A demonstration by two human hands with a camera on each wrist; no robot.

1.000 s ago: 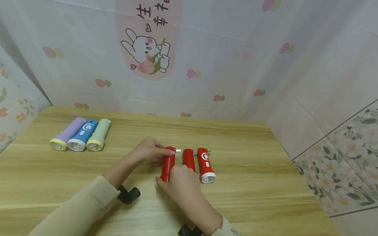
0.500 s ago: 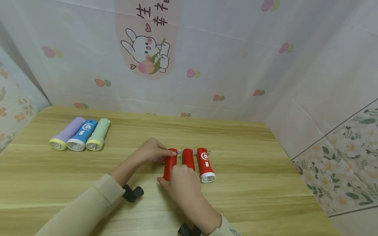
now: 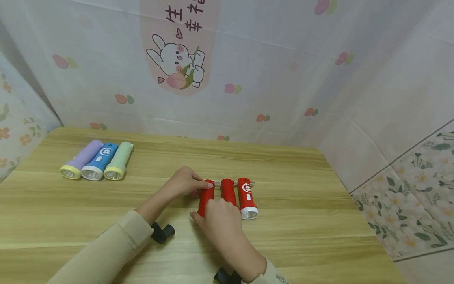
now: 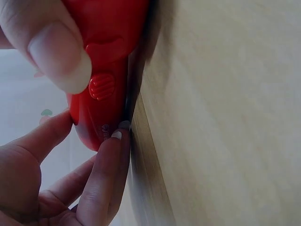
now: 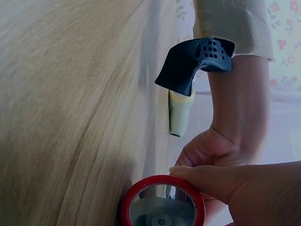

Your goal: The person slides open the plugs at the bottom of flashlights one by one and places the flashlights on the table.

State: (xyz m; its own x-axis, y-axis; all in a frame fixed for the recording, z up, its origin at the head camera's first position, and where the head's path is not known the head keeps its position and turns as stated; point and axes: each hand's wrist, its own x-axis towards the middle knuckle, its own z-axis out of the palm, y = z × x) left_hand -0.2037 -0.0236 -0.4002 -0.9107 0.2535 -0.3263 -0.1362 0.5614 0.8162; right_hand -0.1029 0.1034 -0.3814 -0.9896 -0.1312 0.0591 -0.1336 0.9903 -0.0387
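A red flashlight (image 3: 206, 200) lies on the table between my two hands. My left hand (image 3: 183, 183) pinches its tail end, thumb on top and the other fingers at the end and side. My right hand (image 3: 222, 221) grips its head end, and its thumb presses on the red rim (image 5: 201, 203) around the lens. A ridged slide switch (image 4: 102, 86) shows on the flashlight's side. Just to the right lie a second red flashlight (image 3: 228, 189), its head covered by my right hand, and a third red flashlight (image 3: 247, 197) with a white-rimmed head. Metal prongs show between them.
At the back left, a purple flashlight (image 3: 84, 157), a blue flashlight (image 3: 101, 161) and a green flashlight (image 3: 120, 159) lie side by side. A patterned curtain (image 3: 269, 71) hangs behind the table. Black mounts (image 3: 162, 232) sit at my wrists.
The leftmost red flashlight has slid a little to the right, toward the middle one, and my left hand has moved along with it. My right hand has barely shifted.
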